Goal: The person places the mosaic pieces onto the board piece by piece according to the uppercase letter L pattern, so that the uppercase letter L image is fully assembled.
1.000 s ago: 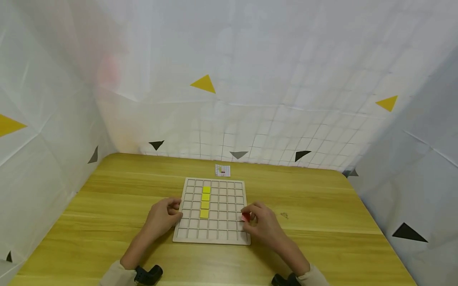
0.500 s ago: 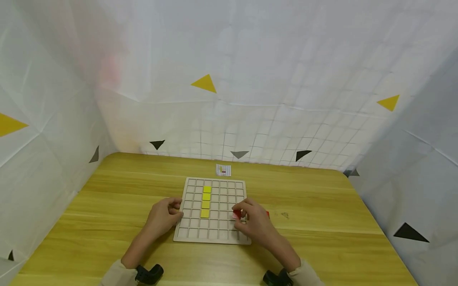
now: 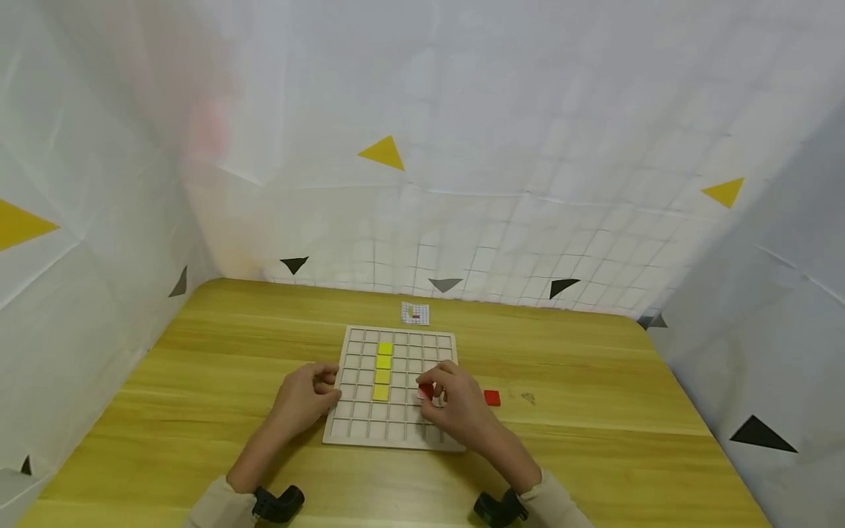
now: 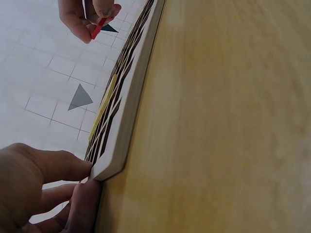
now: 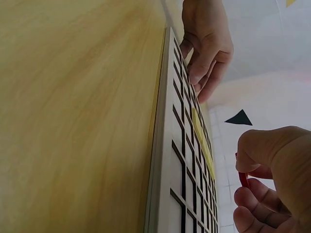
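A square wooden grid board (image 3: 359,433) lies on the table, with a column of yellow square tiles (image 3: 383,375) set in its cells. My left hand (image 3: 304,396) grips the board's left edge between thumb and fingers; the left wrist view has those fingertips (image 4: 80,167) at the board's corner. Over the right half of the grid, my right hand (image 3: 458,403) pinches a thin red tile (image 3: 425,391) between thumb and fingers. The right wrist view catches this red tile (image 5: 243,178) edge-on, held above the board surface. Another red tile (image 3: 492,397) lies flat on the table, right of the board.
Behind the board lies a small printed card (image 3: 415,314) with a grid pattern and coloured squares. White sheeting (image 3: 422,161) with yellow and black triangles stands around the table's back and sides. A small dark mark (image 3: 528,397) shows on the tabletop (image 3: 594,411).
My right hand has moved left with its red tile, from the board's right edge to over the grid. The red tile on the table has come into view. The left hand stays at the edge.
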Available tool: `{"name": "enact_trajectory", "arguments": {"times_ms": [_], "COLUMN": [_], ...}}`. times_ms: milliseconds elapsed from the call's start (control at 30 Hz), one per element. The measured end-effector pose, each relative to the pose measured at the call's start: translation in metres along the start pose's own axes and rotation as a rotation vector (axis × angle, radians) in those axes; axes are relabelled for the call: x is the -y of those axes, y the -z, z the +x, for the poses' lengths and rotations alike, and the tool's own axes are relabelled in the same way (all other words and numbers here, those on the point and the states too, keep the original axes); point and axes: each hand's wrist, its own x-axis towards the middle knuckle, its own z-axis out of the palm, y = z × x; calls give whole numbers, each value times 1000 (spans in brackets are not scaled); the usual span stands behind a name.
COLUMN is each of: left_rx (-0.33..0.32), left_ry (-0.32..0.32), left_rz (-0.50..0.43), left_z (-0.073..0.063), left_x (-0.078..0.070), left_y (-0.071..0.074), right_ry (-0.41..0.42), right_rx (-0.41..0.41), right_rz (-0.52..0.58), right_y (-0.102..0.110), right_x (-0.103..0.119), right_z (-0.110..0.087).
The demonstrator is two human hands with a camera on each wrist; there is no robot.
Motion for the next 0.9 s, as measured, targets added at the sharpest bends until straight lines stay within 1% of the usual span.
{"name": "enact_trajectory", "arguments": {"times_ms": [233,633,767,900], "left_rx": [7,-14,-10,-8], "left_ry": [-3,-12,-20,-23], "left_rz": [0,17,9,4], "left_z": [1,2,2,2], "left_x": [2,3,3,3], "left_y": [-2,1,0,0], "right_ry": [-9,-37,-29,-25], "right_rx": [36,103,111,114], "right_rz": [12,26,40,31], "right_y": [-7,-22,-27,-31], "right_x": [1,4,3,2], "right_z": [6,19,21,23]}}
